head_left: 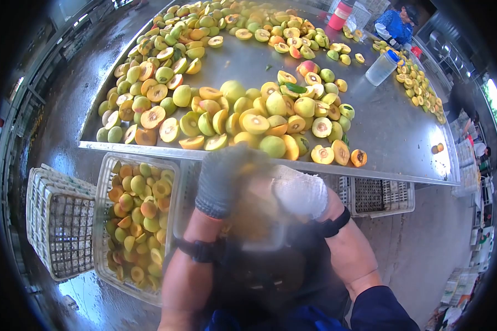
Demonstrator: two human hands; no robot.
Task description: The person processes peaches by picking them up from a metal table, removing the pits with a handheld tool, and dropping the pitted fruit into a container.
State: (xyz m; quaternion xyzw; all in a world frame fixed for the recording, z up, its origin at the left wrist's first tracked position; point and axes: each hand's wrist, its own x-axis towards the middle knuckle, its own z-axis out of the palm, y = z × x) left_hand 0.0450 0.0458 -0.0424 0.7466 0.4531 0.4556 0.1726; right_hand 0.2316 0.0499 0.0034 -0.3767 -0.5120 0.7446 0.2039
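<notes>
My left hand (218, 179), in a grey knit glove, is at the near edge of the metal table, in front of the pile of fruit. Close beside it on the right is my right hand (299, 192), in a white glove. A hazy, yellowish smear covers the space between the hands, so their fingers and anything in them cannot be made out. Just beyond lie many yellow-green peaches (254, 122), most cut in half with the centres showing. A crate of peach halves (141, 215) stands on the floor left of my left arm.
An upturned white basket (61, 220) stands left of the crate. Under the table is another basket (375, 194). A blue-lidded plastic jar (382, 67) and a pink-and-white container (340, 15) stand on the metal table (392, 143). Another person (396, 26) is at the far right side.
</notes>
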